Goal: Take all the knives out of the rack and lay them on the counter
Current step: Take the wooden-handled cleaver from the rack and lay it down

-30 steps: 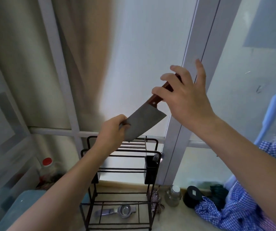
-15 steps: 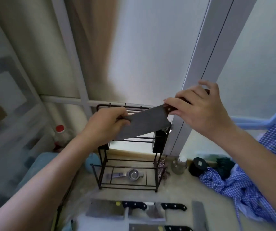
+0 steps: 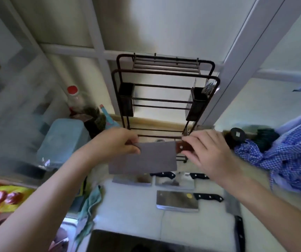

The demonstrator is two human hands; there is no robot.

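The wood-handled cleaver (image 3: 151,157) hung level in the air in front of the black rack (image 3: 164,99), its blade's far end pinched by the left hand (image 3: 115,144) and its handle pinched between the right hand (image 3: 206,151) fingers (image 3: 188,139) and thumb. Beneath it, four black-handled knives (image 3: 177,200) lay on the pale surface (image 3: 128,211).

Both hands, left (image 3: 117,144) and right (image 3: 206,151), pinch closed, forearms extended forward.
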